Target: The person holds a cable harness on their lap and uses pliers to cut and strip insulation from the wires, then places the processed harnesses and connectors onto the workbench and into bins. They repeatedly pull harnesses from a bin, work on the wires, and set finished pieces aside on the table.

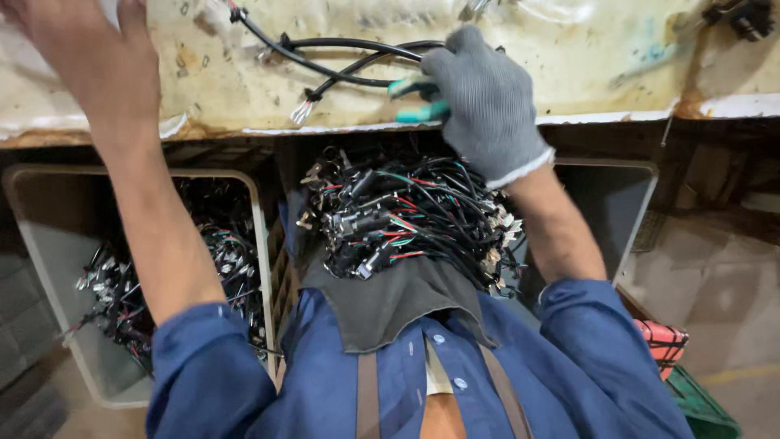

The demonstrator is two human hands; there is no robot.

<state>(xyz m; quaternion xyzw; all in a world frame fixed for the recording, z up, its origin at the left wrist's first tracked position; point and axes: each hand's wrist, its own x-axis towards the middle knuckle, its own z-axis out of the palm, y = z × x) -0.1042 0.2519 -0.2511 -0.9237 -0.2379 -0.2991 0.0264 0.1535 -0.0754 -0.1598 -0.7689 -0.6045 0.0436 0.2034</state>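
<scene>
**Inspector:** Report, left to right.

**Operator:** My bare left hand (85,61) rests on the stained table (569,73); I cannot tell its grip. Below it, a grey bin (49,244) holds loose wire harnesses. A second pile (406,219) lies on the apron in my lap. My gloved right hand (487,102) is closed on teal-handled cutters (418,102), at the black cable (341,61) on the table.

**Inspector:** Risks?

**Operator:** The lap pile sits unsecured; leaning could spill it. The blades could nick insulation.

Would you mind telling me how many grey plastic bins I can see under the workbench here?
2. One grey bin sits lower left, holding wire harnesses. A second bin is at right, behind the forearm, contents unseen. More may be hidden beneath the wire pile in the lap.
</scene>
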